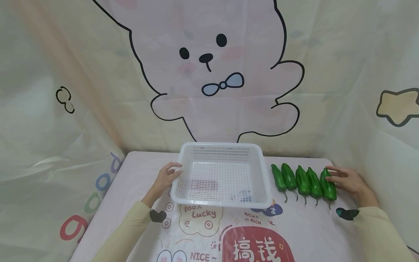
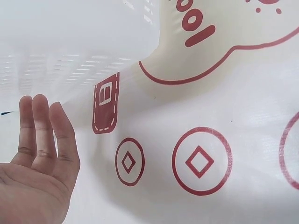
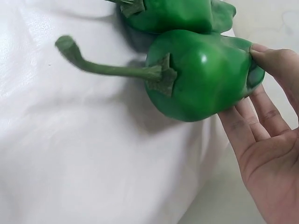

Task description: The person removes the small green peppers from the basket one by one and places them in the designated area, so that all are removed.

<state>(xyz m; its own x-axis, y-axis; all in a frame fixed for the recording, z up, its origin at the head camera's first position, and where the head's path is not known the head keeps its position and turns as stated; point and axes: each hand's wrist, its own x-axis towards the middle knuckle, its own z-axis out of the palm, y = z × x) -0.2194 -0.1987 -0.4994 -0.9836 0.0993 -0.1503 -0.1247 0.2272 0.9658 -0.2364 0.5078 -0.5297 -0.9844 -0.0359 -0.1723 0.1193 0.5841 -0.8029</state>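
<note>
Several green peppers (image 1: 303, 181) lie side by side in a row at the table's right, stems toward the near edge. My right hand (image 1: 351, 185) pinches the narrow end of the rightmost green pepper (image 3: 201, 77), thumb on one side and fingers on the other. That pepper touches its neighbour (image 3: 170, 14) in the right wrist view. A white perforated plastic basket (image 1: 220, 203) stands left of the row. At the basket's left side is my left hand (image 1: 164, 179), its fingers (image 2: 43, 126) extended at the wall; whether they touch it is hard to tell.
A pale printed cloth (image 1: 203, 242) with red and blue designs covers the table. Behind it hangs a curtain with a cartoon bear (image 1: 226, 109); more curtain closes off the left and right sides. The table's right edge runs close beside the rightmost pepper.
</note>
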